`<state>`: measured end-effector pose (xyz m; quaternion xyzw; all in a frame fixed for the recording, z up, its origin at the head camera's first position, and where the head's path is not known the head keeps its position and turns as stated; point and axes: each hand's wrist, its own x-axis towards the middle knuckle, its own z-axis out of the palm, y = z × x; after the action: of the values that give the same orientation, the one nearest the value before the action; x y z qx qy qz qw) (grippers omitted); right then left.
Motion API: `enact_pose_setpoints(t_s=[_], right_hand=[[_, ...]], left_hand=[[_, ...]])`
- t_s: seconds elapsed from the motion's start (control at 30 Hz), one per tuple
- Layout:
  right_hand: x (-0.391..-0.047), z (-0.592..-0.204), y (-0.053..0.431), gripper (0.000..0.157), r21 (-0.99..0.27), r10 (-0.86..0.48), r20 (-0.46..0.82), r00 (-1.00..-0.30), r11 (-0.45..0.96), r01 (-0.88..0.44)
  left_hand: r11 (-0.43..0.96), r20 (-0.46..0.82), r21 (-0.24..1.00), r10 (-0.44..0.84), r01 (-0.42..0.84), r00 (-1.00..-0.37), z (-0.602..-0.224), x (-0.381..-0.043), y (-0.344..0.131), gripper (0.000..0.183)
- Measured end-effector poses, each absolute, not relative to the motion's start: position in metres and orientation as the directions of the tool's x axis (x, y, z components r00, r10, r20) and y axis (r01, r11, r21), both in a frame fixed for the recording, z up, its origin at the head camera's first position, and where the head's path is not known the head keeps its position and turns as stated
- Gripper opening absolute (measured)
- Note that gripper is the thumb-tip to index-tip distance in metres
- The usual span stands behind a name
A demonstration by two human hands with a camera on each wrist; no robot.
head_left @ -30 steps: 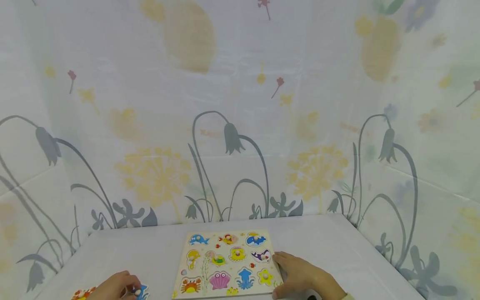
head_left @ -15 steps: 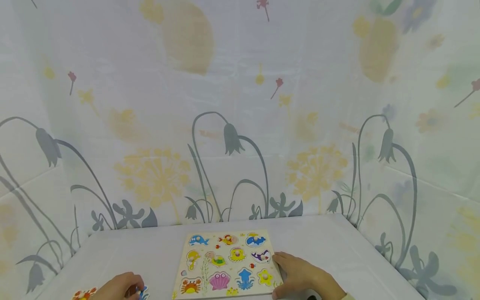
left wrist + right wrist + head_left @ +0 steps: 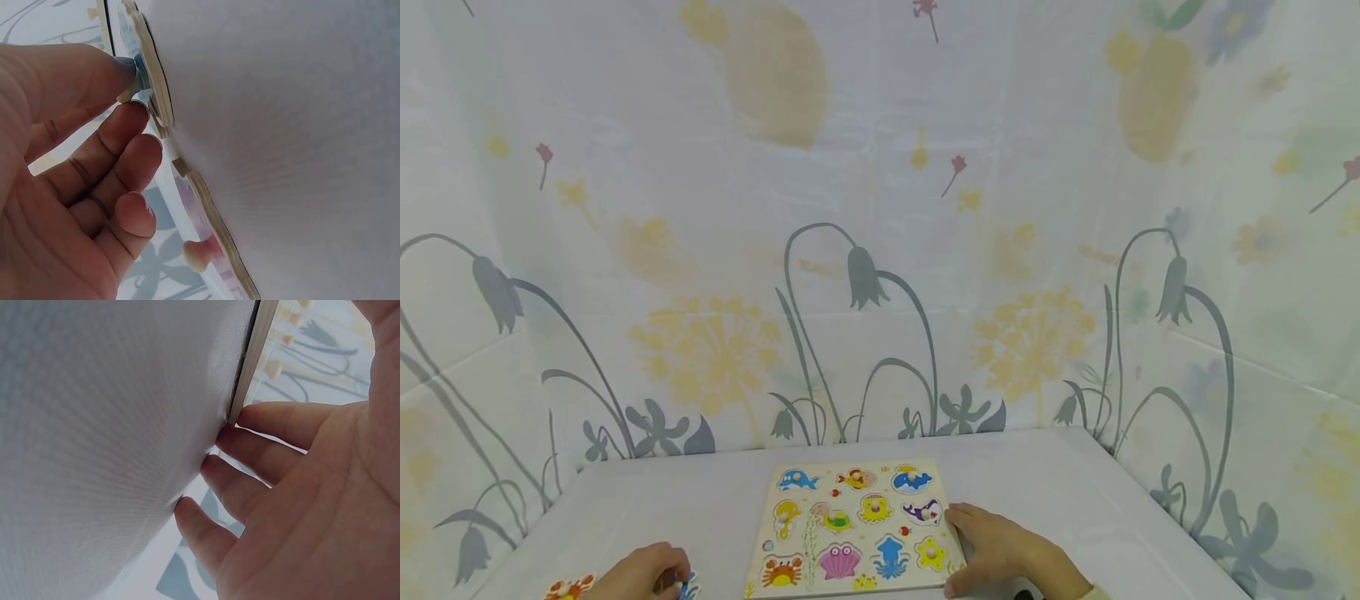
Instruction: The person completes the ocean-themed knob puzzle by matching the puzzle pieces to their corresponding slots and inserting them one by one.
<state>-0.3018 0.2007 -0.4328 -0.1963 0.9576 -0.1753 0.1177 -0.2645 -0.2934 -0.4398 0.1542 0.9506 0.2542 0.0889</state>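
At the lower left of the head view, my left hand (image 3: 643, 573) is over a small blue puzzle piece (image 3: 688, 588), partly hidden by the fingers. The left wrist view shows the thumb and index finger pinching that piece's knob (image 3: 129, 94), the other fingers loosely bent below. My right hand (image 3: 1000, 550) rests against the right edge of a wooden sea-animal puzzle board (image 3: 820, 492). In the right wrist view its fingers (image 3: 269, 453) are spread, fingertips on the white cloth and one against the board's edge (image 3: 253, 362).
A red-and-orange puzzle piece (image 3: 568, 587) lies left of my left hand. A pink-purple piece with a knob (image 3: 199, 255) lies beside the blue one. White cloth (image 3: 1037, 475) covers the table. A flower-printed curtain (image 3: 880, 250) hangs behind it.
Over the last second my left hand has moved slightly right, its fingers closing over the blue piece's knob. My right hand and the board have stayed put.
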Motion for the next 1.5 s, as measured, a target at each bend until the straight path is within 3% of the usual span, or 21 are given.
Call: enact_pose_setpoints(t_s=[0.3, 0.57, 0.83, 1.1, 1.5], right_hand=[[-0.302, -0.433, 0.201, 0.098, -0.380, -0.410, -0.162, -0.898, 0.866, -0.327], [-0.301, -0.435, 0.202, 0.100, -0.395, -0.402, -0.166, -0.901, 0.864, -0.313], [-0.301, -0.434, 0.202, 0.100, -0.393, -0.401, -0.159, -0.902, 0.864, -0.315], [-0.301, -0.436, 0.202, 0.099, -0.387, -0.404, -0.162, -0.900, 0.865, -0.319], [-0.302, -0.433, 0.200, 0.098, -0.384, -0.412, -0.164, -0.897, 0.864, -0.327]], left_hand=[[0.833, -0.075, 0.483, 0.346, 0.270, -0.935, -0.432, -0.267, -0.284, 0.007], [0.806, 0.025, 0.456, 0.412, 0.377, -0.911, -0.423, -0.270, -0.273, 0.007], [0.815, 0.055, 0.456, 0.374, 0.356, -0.926, -0.408, -0.275, -0.247, 0.007], [0.724, 0.199, 0.443, 0.496, 0.529, -0.845, -0.400, -0.281, -0.222, 0.010], [0.666, 0.193, 0.440, 0.585, 0.602, -0.788, -0.400, -0.293, -0.168, 0.010]])
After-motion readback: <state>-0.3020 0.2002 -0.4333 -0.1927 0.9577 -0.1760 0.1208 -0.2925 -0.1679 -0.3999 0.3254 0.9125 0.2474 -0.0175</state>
